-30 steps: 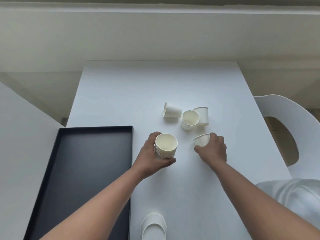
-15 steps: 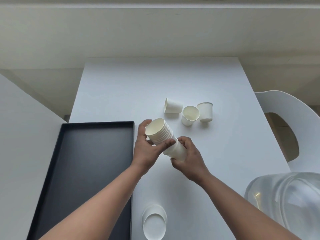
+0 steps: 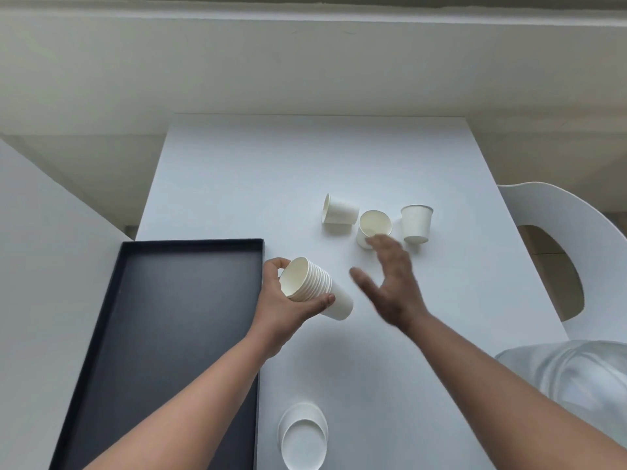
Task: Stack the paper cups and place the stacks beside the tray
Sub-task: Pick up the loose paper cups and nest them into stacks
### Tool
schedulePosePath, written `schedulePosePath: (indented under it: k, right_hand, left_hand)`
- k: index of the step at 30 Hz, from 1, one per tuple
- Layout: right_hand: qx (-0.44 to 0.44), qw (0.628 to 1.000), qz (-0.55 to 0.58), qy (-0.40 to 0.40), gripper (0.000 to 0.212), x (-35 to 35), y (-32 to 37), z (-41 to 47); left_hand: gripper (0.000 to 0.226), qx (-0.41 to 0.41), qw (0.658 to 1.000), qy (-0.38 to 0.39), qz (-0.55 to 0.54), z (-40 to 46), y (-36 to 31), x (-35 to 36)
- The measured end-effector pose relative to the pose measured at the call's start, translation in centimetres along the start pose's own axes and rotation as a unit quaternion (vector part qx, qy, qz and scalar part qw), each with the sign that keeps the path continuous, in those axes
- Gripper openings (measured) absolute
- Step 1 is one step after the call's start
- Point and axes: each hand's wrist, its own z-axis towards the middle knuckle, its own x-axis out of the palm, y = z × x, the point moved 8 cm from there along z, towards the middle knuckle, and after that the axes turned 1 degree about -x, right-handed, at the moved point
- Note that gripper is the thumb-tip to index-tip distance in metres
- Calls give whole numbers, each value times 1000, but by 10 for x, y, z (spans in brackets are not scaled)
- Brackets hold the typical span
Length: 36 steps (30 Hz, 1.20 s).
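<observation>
White table (image 3: 237, 184): left hand (image 3: 281, 307) clamps tilted cup stack (image 3: 315, 286); right hand (image 3: 393, 279), fingers spread and empty, nears leaning cup (image 3: 373, 227), risk of toppling it.

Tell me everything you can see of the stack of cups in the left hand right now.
The stack of cups is cream-white paper, many cups nested, their rolled rims showing as close ridges near the mouth. It is tilted, open mouth up and toward the tray, base pointing down to the right, seemingly just above the table. The left hand grips it, fingers behind the rims and thumb across the front. The right hand is open and apart from it.
</observation>
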Motion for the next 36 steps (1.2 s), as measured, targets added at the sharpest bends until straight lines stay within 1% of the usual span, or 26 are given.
schedulePosePath:
  k: [2,4,6,7,9,11,13,14,16,19,20,22,25,29,31,33,36]
  right_hand:
    - [69,995,-78,-11,81,-13,-20,27]
    - [142,977,-160,5,88,-22,-43,52]
    - [220,959,-174,40,104,-27,-69,68]
    - [246,952,-170,62,114,-28,-80,72]
    - [273,941,-166,111,129,-28,-98,75]
    - [288,930,-171,153,133,-27,-114,76]
    - [291,922,-191,166,128,-30,-124,79]
    - [290,923,-199,158,121,-33,-126,81]
    - [277,933,-197,121,98,-36,-127,84]
    - [258,948,-180,44,57,-41,-123,77]
    - [254,952,-171,18,47,-42,-122,73]
    - [251,956,-155,-16,37,-44,-120,63]
    - [250,954,-162,-23,32,-41,-120,54]
    - [249,950,-189,16,50,-39,-129,56]
    - [246,951,-185,28,53,-37,-135,59]
    - [245,955,-166,10,50,-37,-137,58]
    - [247,959,-132,-52,42,-37,-128,48]
  left_hand:
    - [88,-3,1000,3,4,-1,4,-3]
    - [88,-6,1000,5,4,-2,8,-6]
    - [88,-8,1000,5,4,-4,12,-9]
    - [88,-7,1000,4,4,-4,13,-10]
    - [88,-6,1000,5,8,-6,15,-13]
    - [89,-7,1000,5,10,-6,17,-16]
    - [88,-8,1000,8,11,-4,16,-17]
    - [88,-8,1000,9,12,-4,16,-19]
    - [88,-7,1000,9,13,-2,15,-20]
    - [87,-8,1000,11,7,-2,14,-19]
    - [86,-9,1000,11,4,-2,14,-18]
    - [82,-10,1000,18,-1,-4,13,-15]
    - [83,-14,999,30,1,-5,13,-12]
    - [88,-12,999,38,26,-9,12,-13]
    - [89,-9,999,37,35,-10,14,-14]
    - [88,-7,999,34,38,-11,15,-16]
    - [85,1,999,33,40,-13,14,-16]
